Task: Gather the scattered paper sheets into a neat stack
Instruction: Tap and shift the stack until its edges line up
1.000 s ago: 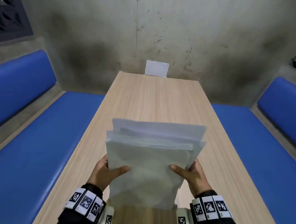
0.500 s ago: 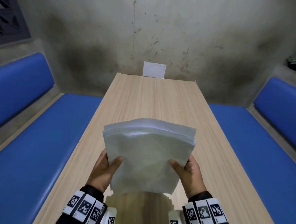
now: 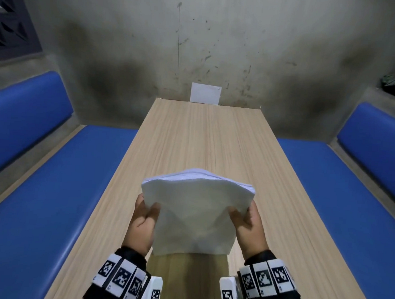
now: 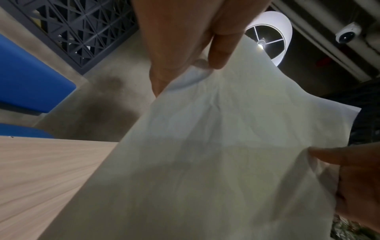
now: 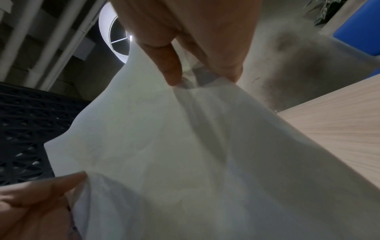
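Note:
A bundle of white paper sheets (image 3: 194, 216) stands upright on its lower edge on the wooden table (image 3: 204, 138), near the front. My left hand (image 3: 145, 212) pinches its left side, thumb on the near face. My right hand (image 3: 243, 218) pinches the right side the same way. The sheets' top edges lie almost level, bowed slightly upward in the middle. The left wrist view shows the paper (image 4: 205, 154) creased under my left thumb (image 4: 222, 48). In the right wrist view the paper (image 5: 185, 154) is puckered where my right thumb (image 5: 168, 65) presses it.
Blue padded benches (image 3: 51, 186) (image 3: 350, 205) run along both sides of the long table. A small white card (image 3: 205, 93) leans on the stained concrete wall at the table's far end. A lamp (image 4: 271, 35) hangs overhead.
The staggered top edges of the sheets have come level, and the bundle has dropped lower onto the table. Both hands have kept their hold on its sides.

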{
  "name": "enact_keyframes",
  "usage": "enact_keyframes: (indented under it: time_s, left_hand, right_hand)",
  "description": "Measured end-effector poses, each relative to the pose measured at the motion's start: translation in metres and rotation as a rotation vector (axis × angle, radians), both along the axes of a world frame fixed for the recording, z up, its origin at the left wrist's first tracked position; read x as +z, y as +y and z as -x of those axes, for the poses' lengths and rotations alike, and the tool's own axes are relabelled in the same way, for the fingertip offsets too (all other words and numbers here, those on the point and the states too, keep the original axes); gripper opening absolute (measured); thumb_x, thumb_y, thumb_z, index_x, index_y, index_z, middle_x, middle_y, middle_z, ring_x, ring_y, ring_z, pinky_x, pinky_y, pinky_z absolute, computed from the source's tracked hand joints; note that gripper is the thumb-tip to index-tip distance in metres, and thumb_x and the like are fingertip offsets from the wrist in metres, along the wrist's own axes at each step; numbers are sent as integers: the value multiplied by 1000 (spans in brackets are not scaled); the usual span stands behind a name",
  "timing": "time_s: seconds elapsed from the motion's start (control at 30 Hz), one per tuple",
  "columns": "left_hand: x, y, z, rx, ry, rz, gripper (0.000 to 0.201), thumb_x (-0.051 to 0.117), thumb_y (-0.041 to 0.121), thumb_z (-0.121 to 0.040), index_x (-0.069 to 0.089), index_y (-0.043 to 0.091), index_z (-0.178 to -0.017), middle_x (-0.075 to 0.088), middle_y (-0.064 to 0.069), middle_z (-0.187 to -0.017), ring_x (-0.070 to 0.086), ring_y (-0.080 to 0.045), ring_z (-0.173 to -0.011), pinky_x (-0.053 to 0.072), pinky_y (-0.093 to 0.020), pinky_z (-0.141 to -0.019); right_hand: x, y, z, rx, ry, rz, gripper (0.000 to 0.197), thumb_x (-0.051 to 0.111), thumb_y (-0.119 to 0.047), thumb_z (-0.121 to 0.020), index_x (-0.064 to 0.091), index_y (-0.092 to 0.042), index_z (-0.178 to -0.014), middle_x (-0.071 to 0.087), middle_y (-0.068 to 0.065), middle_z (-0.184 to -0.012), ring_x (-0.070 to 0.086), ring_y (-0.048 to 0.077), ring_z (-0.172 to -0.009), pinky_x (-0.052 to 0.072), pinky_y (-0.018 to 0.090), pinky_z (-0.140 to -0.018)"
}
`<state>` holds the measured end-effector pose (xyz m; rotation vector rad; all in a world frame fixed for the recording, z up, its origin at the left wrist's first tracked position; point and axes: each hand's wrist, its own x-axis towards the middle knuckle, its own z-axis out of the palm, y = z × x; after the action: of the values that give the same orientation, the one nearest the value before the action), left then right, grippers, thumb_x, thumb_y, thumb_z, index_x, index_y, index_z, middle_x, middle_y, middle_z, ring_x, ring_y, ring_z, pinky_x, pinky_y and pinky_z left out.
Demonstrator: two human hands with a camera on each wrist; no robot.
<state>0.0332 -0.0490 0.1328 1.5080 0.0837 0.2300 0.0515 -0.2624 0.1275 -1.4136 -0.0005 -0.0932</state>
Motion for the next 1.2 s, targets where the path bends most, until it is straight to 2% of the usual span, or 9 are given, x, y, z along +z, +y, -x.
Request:
enact_keyframes:
  time_s: [0.17, 0.53, 0.6, 0.67, 0.73, 0.87, 0.97, 1.03, 1.2]
  left_hand:
    - [-17, 1, 3, -24, 136, 4, 30, 51, 8, -88, 49, 38, -94, 59, 8, -95, 56, -14, -93, 45, -30, -75]
    - [-34, 6, 5, -25, 337, -149, 53, 57, 46, -73, 47, 26, -121, 54, -5, -128, 48, -29, -123, 36, -46, -106]
    - [-18, 10, 3, 18, 274, -156, 36, 65, 24, -79, 46, 26, -109, 56, -1, -112, 49, -31, -120, 40, -38, -96]
    - [3, 17, -2, 134, 116, -313, 66, 71, 14, -75, 33, 24, -128, 47, -3, -122, 38, -26, -128, 34, -38, -102]
    - [32, 20, -6, 243, -59, -561, 95, 77, 19, -69, 16, 24, -142, 29, -5, -143, 21, -19, -136, 21, -40, -113]
    - [74, 6, -10, 10, -261, -966, 83, 60, 50, -66, 24, 32, -138, 34, 6, -144, 21, -12, -137, -7, -41, -117]
    - [74, -1, -14, -110, -178, -829, 45, 55, 47, -70, 60, 22, -107, 68, 0, -102, 59, -19, -101, 18, -52, -115]
    - [72, 0, -12, -130, -138, -644, 27, 61, 41, -72, 67, 18, -86, 71, -3, -77, 63, -18, -79, 46, -42, -91]
    - [50, 44, -13, -73, 23, -239, 16, 75, 18, -71, 67, 30, -77, 75, 16, -68, 67, -1, -63, 57, -19, -58]
  right_hand:
    - [-16, -1, 4, 12, 110, -42, 47, 46, 15, -83, 52, -26, -105, 62, 6, -101, 58, 25, -97, 47, 29, -74]
    - [-38, -1, 6, 37, 184, 46, 29, 50, 5, -87, 52, -3, -114, 63, 16, -108, 63, 23, -91, 53, 19, -61]
    - [-35, -2, 7, 41, 148, 88, 23, 55, -5, -84, 56, -12, -106, 65, 12, -103, 63, 20, -88, 55, 19, -61]
    - [-26, -4, 5, 27, 117, 185, 25, 51, -2, -86, 56, -26, -93, 66, 5, -94, 63, 23, -87, 56, 30, -67]
    - [-14, -7, 1, 15, 49, 337, 33, 46, 4, -88, 55, -28, -86, 65, 6, -85, 63, 27, -82, 54, 43, -71]
    - [12, -6, -1, 58, -182, 653, 25, 45, 8, -81, 57, -12, -88, 61, 12, -76, 55, 23, -71, 41, 28, -62]
    - [25, -5, 2, 62, -279, 747, 25, 46, 8, -77, 58, -13, -86, 56, -6, -70, 53, 13, -70, 39, 21, -62]
    - [24, -13, 3, 43, -235, 672, 20, 52, 5, -78, 58, -15, -80, 58, -4, -73, 54, 8, -72, 40, 16, -62]
    - [-6, -69, -1, -71, 37, 597, 34, 80, -18, -65, 60, -19, -93, 63, -8, -91, 57, 11, -89, 41, 15, -71]
